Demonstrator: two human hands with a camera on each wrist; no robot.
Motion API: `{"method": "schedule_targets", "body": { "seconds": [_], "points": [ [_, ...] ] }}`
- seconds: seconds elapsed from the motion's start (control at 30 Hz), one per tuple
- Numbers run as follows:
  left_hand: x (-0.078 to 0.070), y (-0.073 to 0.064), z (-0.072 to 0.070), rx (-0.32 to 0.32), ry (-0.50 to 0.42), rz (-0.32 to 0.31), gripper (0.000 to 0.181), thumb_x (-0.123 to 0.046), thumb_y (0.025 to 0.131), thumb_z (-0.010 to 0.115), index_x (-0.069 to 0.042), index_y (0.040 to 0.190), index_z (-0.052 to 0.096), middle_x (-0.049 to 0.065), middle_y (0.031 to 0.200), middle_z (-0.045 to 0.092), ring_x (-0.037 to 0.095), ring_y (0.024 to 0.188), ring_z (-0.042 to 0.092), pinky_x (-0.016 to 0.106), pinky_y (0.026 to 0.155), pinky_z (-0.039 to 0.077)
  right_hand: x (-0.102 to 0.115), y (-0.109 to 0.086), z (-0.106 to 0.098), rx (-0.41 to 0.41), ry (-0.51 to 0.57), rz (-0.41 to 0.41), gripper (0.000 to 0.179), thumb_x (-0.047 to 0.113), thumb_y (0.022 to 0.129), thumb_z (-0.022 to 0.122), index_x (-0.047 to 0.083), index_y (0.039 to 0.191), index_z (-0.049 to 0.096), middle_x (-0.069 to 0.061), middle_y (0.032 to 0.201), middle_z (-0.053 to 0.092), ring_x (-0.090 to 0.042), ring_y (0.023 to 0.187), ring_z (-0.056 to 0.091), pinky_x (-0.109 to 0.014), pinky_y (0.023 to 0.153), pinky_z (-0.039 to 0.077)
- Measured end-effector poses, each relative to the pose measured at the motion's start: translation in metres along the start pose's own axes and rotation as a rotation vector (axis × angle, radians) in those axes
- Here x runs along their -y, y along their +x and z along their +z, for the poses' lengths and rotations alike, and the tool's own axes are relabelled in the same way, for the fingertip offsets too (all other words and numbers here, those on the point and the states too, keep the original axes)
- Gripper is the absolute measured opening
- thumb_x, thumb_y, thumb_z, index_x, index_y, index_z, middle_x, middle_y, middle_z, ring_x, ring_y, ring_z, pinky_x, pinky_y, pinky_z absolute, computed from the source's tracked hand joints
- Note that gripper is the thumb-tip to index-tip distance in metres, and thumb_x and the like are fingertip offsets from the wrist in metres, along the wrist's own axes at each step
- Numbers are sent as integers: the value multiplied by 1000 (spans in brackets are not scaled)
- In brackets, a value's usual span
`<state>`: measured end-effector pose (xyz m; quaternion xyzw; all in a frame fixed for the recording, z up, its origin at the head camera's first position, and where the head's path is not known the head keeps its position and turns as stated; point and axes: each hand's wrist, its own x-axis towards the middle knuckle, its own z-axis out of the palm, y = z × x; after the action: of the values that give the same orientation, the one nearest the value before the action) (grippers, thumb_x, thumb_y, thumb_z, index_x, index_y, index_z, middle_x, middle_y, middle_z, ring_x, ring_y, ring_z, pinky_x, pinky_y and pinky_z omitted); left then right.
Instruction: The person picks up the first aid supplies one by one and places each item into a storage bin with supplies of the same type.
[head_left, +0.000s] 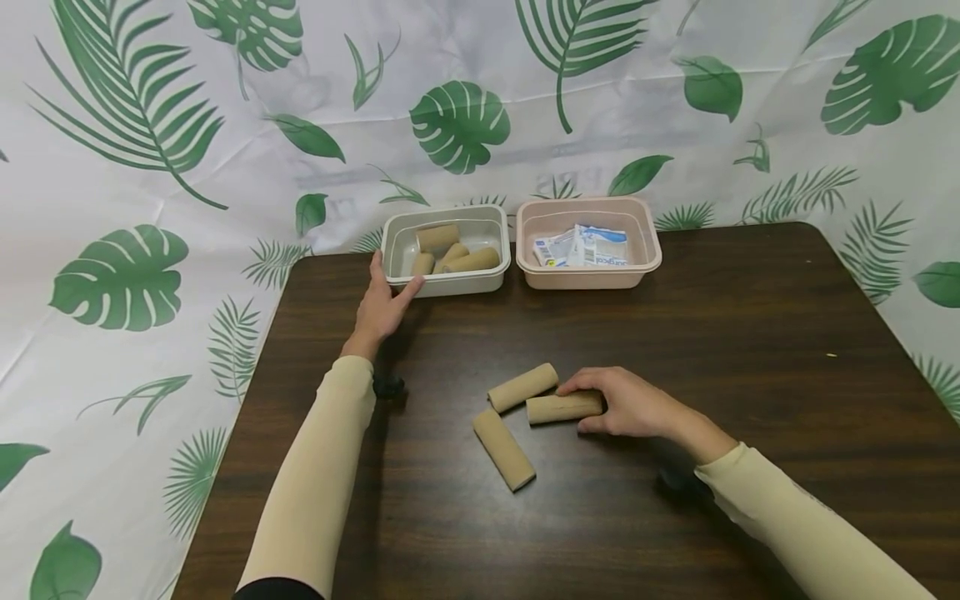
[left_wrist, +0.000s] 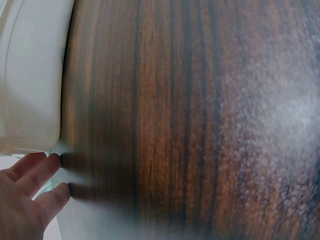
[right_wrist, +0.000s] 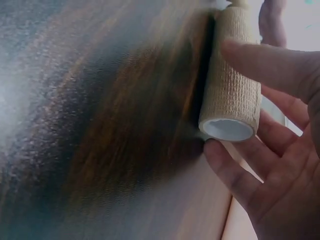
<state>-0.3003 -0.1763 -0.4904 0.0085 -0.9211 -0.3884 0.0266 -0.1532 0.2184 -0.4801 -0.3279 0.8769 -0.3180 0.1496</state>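
Note:
My left hand [head_left: 382,308] touches the left front corner of a pale grey plastic bin [head_left: 462,285]; the left wrist view shows its fingers [left_wrist: 37,175] beside the bin's wall. Several tan rolls lie inside that bin. On the table, my right hand [head_left: 630,404] grips the right end of a tan bandage roll [head_left: 558,408], thumb on one side and fingers on the other. Seen from the right wrist, this bandage roll [right_wrist: 232,90] has a crinkled surface and a white hollow core. Two similar rolls lie close by, one behind [head_left: 523,387] and one to the front left [head_left: 504,450].
A pink bin [head_left: 588,279] stands right of the grey one, holding white and blue printed packets [head_left: 588,246]. Both stand at the back edge of the dark wooden table [head_left: 750,333]. A leaf-patterned sheet [head_left: 465,50] hangs behind. A tiny yellowish scrap [head_left: 831,355] lies far right.

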Motion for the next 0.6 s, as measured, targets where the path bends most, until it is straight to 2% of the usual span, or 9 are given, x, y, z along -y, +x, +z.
{"method": "schedule_targets", "body": {
  "seconds": [0.3, 0.6],
  "points": [
    [1, 0, 0, 1, -5, 6, 100, -70, 89, 50, -24, 158, -7, 22, 154, 32, 41, 135, 39, 58, 105, 31, 6, -1, 0, 11, -50, -21, 41, 8, 85, 75, 13, 125, 67, 0, 124, 64, -20, 114, 59, -45, 95, 47],
    [1, 1, 1, -1, -6, 10, 101, -71, 88, 50, -25, 158, -6, 23, 153, 34, 42, 134, 40, 57, 104, 32, 8, -3, 4, 4, -115, -12, 44, 9, 86, 75, 16, 127, 65, 1, 124, 63, -18, 111, 60, -43, 92, 49]
  ]
}}
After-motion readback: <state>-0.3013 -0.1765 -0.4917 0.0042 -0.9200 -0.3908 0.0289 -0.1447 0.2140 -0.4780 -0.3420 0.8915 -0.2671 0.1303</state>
